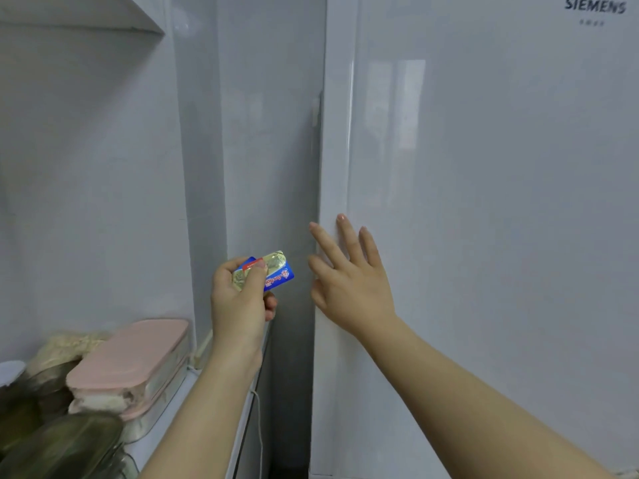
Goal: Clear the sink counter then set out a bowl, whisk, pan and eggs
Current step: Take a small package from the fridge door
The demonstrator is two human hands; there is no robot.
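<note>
left grip (238,305) pinches butter packet (276,273) | right grip (349,281) wide at fridge door (484,202) edge | swing the door with your flat palm, butter pinch firm.

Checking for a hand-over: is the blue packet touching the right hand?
Apart. The head view shows a plain gap between the blue packet and the right hand.

Two hands: left hand (238,302), right hand (349,281). One blue foil packet (278,273), one fridge door (484,202), one pink-lidded container (131,361). Dark-lidded containers (65,440) number perhaps two, though blur makes that uncertain.
</note>
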